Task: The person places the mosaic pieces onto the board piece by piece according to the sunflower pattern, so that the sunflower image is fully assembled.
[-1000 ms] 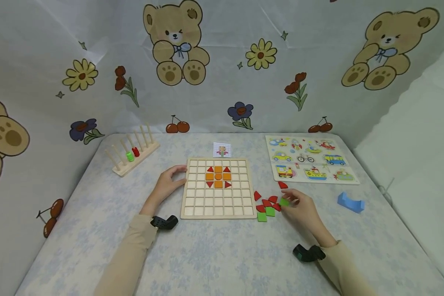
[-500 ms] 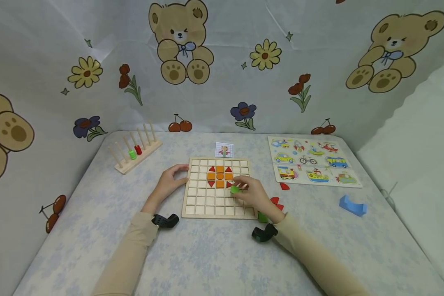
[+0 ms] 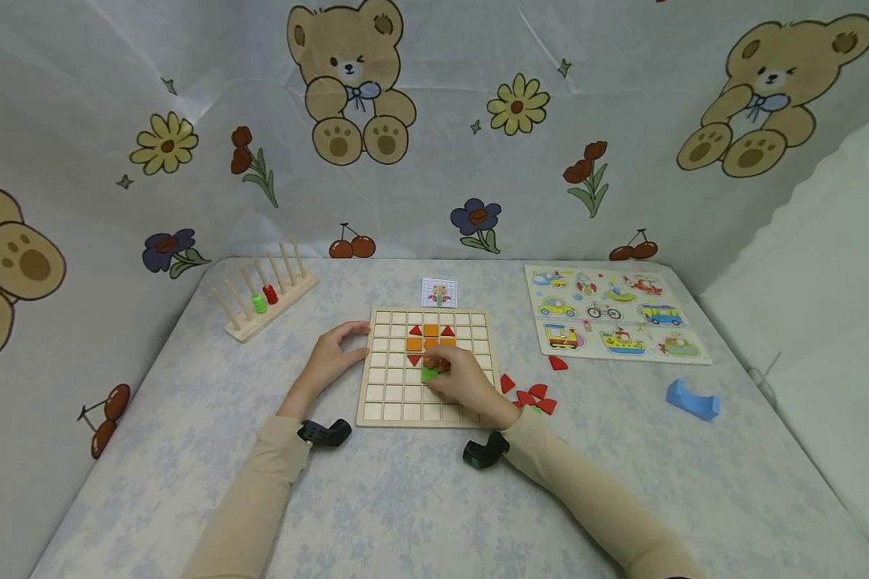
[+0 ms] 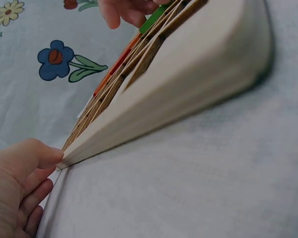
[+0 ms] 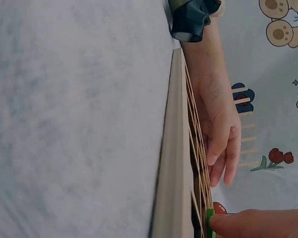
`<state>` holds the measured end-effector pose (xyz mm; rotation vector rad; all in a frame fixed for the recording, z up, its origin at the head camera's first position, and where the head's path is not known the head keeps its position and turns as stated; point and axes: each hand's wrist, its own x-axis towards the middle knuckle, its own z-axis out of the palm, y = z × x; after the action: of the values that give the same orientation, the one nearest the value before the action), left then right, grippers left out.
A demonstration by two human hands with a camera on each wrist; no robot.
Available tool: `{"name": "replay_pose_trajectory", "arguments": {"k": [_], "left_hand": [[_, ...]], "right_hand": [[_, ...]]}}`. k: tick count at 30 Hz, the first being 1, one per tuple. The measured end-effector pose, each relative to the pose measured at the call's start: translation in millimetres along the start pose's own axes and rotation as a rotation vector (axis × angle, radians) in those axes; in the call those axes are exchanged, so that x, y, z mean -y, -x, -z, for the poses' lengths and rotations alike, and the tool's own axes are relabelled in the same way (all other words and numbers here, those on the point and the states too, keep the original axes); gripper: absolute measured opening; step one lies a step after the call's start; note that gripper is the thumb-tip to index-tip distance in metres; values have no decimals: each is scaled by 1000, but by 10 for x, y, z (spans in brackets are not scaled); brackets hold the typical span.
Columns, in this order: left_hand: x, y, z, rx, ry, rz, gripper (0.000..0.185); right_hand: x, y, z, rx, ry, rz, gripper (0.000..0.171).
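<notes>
A: Biggest thing first?

B: The table [image 3: 420,515], covered in a soft, pale cloth with a faint blue mottled print. Behind it hangs a sheet printed with teddy bears, daisies and cherries.

A: And on the table?

B: A square grid board [image 3: 394,402] of pale, smooth wood, cut into small square wells. Orange squares and red triangles sit in its upper middle. To the right lies a flat vehicle puzzle [image 3: 615,315] in bright painted colours; to the left a wooden peg rack [image 3: 261,304] with a green and a red ring.

A: The hands?

B: The left hand [image 3: 333,358] rests against the board's left edge, fingers loosely bent, thumb on the rim. The right hand [image 3: 458,378] is over the board's middle, fingertips pinching a green tile [image 3: 430,373] just below the orange squares.

A: Smaller bits?

B: Loose red pieces [image 3: 532,394] right of the board, a blue curved block [image 3: 691,400] farther right, a small pattern card [image 3: 438,292] above the board. No writing is legible.
</notes>
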<state>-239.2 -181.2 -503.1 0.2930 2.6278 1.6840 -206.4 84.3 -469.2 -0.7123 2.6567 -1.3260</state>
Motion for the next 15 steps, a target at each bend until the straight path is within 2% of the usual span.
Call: {"name": "replay_pose_trajectory", "arguments": {"k": [7,11,15], "left_hand": [[13,-3,5,-4,-7,-6,48],[13,-5,0,-2,-4,-14,48],[20,-7,0,-3,-8,-9,48]], "right_hand": [[-6,70,91,-2,-32,-21,35],[-41,165,251,-32,-37,-1,30],[-129,332,461,-64,-6,-30,29]]}}
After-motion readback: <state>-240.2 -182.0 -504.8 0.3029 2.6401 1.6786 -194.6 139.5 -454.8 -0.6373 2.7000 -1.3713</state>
